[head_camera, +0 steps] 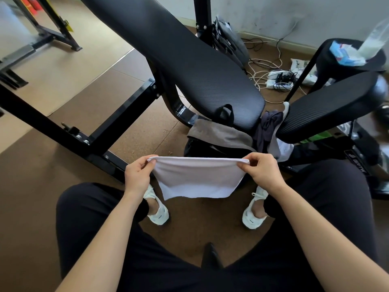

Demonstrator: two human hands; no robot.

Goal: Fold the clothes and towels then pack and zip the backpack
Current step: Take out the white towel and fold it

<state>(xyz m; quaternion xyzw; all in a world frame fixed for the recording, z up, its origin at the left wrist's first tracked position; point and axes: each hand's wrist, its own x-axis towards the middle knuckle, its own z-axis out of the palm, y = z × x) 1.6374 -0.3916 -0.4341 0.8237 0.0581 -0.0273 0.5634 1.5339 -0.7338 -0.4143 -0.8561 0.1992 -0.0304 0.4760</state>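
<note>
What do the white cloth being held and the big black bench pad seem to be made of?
White cloth: probably cotton terry towelling, matte, with a fuzzy nap and soft drape. Black bench pad: likely vinyl or faux leather, slightly glossy, with a fine woven-look embossed texture.

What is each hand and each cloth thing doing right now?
Left hand: pinching the towel's left top corner.
Right hand: pinching its right top corner.
White towel: doubled over, hanging in the air.
Grey towel: unfolded, draped over the backpack.
Dark clothes: crumpled in a heap.
Backpack: mostly hidden, can't tell.

towel [196,178] between both hands, above the shoes [157,209], clothes heap [267,131] behind it under the bench [179,55]
</note>
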